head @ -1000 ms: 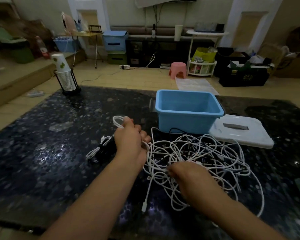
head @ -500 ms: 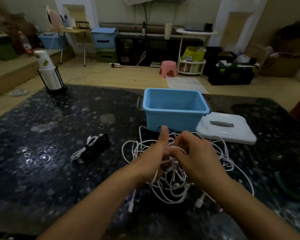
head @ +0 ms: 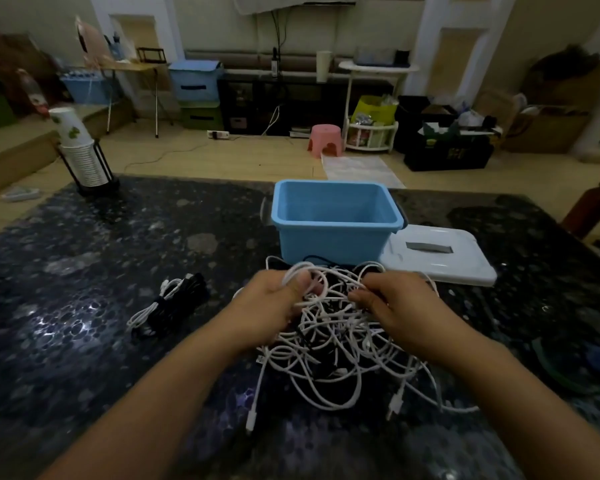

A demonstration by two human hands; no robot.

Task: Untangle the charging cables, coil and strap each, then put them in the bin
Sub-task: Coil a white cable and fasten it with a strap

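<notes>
head view. step in hand, as judged from the layout: untangling, the first stage of the task. the tangle of white cables (head: 333, 334) lies on the dark speckled table (head: 84, 306), just in front of the blue bin (head: 333, 233), and no single cable is free of the mass. the bin appears to hold nothing; its inside floor is only partly visible. the white lid (head: 440, 258) lies flat just beside the bin, to its right.

1 small bundle (head: 174, 303), dark with a white cable across it, lies on the table left of the tangle and apart from it. whether it is strapped cannot be told.

left hand (head: 271, 303): fingers curled into the upper left of the tangle, thumb pressed over a white loop, so it grips several strands.

right hand (head: 392, 303): fingers curled, pinching strands at the upper right of the tangle. the exact strand held cannot be told.

the 2 hands sit near each other at the top of the mass, with strands running between them.

next move, as a judgement: locate 1 connector end, such as the plug (head: 252, 422) lying at the near edge, and draw that cable out loop by loop while the other hand restrains the rest. pulling hard risks tightening knots.
</notes>
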